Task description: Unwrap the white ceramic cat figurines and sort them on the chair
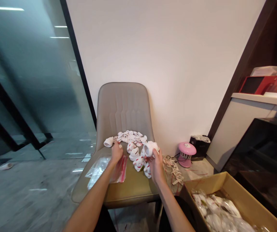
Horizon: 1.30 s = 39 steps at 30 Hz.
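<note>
My right hand (156, 165) is closed around a white ceramic cat figurine (150, 148), held just above the seat of a beige chair (131, 188). My left hand (116, 152) reaches to a pile of small round white pieces (131, 136) at the back of the seat, fingers curled; what they pinch is too small to name. Several more white and red cat figurines (136, 158) lie between my hands. Another white figurine (109, 141) lies at the pile's left end.
Clear zip bags with red strips (104, 167) lie on the seat's left. An open cardboard box (225, 206) of bagged items stands at lower right. A pink small appliance (186, 154), loose tags and a black box sit on the floor by the wall.
</note>
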Tool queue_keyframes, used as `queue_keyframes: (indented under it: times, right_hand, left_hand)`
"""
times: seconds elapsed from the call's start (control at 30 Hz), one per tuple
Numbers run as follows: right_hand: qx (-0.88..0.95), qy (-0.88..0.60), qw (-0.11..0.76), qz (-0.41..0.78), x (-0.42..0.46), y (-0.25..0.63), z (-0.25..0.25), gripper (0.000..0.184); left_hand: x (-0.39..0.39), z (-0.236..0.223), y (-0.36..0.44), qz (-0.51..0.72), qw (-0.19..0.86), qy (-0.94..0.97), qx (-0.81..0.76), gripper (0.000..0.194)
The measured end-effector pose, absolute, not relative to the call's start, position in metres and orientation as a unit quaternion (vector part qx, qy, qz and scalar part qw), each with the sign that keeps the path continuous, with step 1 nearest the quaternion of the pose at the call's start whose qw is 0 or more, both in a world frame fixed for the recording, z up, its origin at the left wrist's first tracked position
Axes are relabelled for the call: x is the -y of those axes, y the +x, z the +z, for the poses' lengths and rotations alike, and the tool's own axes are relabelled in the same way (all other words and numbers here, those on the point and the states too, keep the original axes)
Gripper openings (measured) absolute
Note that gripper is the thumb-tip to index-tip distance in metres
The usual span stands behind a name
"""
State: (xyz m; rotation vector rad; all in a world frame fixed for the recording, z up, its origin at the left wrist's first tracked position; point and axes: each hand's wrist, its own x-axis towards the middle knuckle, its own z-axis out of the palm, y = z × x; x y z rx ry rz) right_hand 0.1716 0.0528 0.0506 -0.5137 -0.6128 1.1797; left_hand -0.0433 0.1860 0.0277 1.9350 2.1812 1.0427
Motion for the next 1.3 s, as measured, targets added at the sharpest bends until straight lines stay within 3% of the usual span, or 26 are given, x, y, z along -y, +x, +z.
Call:
queue_keyframes:
  times: [0.27,0.57,0.73,0.87,1.0,1.3]
  right_hand:
    - [0.168,-0.157,0.69,0.687,-0.049,0.175,0.063,0.035]
    - [0.163,-0.102,0.675,0.713,-0.044,0.166,0.062,0.023]
    - [0.167,-0.107,0.667,0.718,-0.043,0.169,0.066,0.025]
    - [0.187,-0.136,0.68,0.696,-0.044,0.172,0.067,0.026]
    - [0.221,-0.193,0.651,0.7,-0.043,0.171,0.066,0.04]
    - [0.298,-0.226,0.617,0.692,-0.042,0.146,0.055,0.053]
  left_hand:
    - [-0.104,0.089,0.015,0.62,0.065,0.573,-0.531,0.02]
    - [-0.033,0.094,0.074,0.587,0.023,0.689,-0.424,0.007]
    - [-0.032,0.088,0.075,0.582,0.069,0.707,-0.395,0.017]
    - [-0.027,0.095,0.072,0.639,0.121,0.655,-0.384,0.016]
    - [-0.035,0.1,0.062,0.688,0.172,0.552,-0.438,0.023]
    - [-0.063,0.085,0.053,0.702,0.387,0.402,-0.443,0.025]
